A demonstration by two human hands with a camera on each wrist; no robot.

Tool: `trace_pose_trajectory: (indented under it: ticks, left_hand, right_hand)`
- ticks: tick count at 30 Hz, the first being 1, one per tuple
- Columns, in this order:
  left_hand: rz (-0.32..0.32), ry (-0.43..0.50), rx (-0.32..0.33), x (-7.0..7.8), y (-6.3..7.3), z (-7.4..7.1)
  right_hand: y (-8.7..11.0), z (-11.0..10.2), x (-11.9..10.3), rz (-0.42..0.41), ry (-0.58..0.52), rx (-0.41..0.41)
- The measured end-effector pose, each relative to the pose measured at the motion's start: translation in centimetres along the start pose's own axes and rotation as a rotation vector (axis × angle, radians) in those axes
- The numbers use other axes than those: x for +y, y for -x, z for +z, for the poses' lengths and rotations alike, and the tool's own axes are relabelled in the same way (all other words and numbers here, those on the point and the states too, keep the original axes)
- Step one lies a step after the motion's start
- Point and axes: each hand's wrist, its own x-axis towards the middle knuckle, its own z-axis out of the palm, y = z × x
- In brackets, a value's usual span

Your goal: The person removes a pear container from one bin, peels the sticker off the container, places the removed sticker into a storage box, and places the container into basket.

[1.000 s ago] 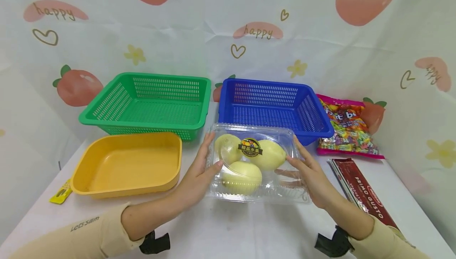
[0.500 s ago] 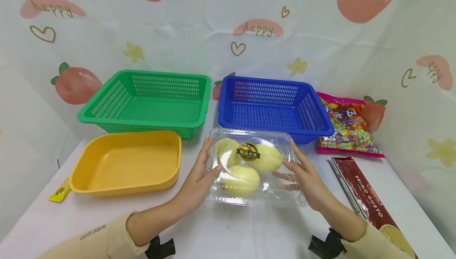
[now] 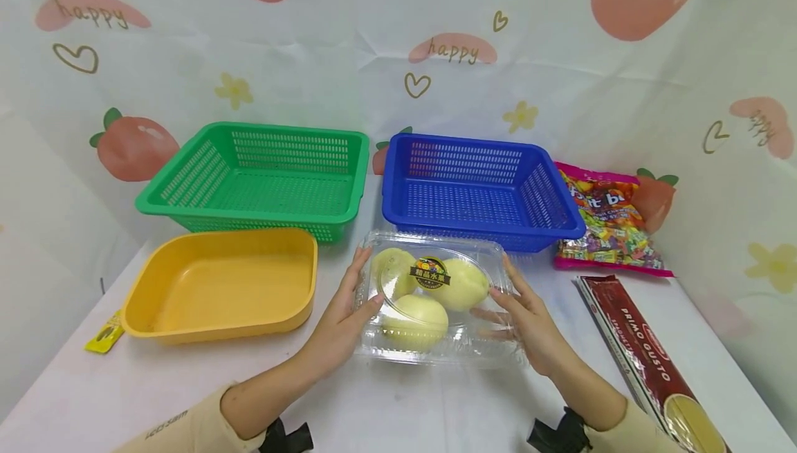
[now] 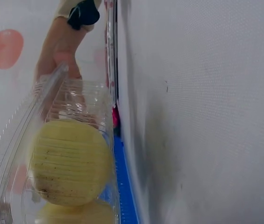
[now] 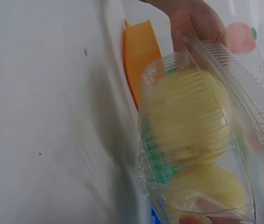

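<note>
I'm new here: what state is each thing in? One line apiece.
fruit box, closed, held off the table
fruits, three, inside the box
left hand, gripping the box
right hand, gripping the box
green basket, upright, open-topped
blue basket, upright, open-topped
yellow tub, upright, open-topped
candy bag, plump
spaghetti pack, lying flat
yellow packet, lying flat

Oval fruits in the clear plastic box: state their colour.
Pale yellow fruits, clearest in the head view.
</note>
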Motion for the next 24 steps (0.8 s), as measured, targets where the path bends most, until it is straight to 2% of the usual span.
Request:
trace_pose_trajectory:
  ticks: [17,24]
  left_hand:
    - [0.051,0.033,0.025,-1.6,0.0,0.0]
    - [0.020,0.030,0.041,-2.3,0.1,0.1]
  right_hand:
    - [-0.5,0.1,1.3,-0.011,-0.046,-0.013]
    - [-0.7,0.0,1.7,-0.015,-0.077,-0.042]
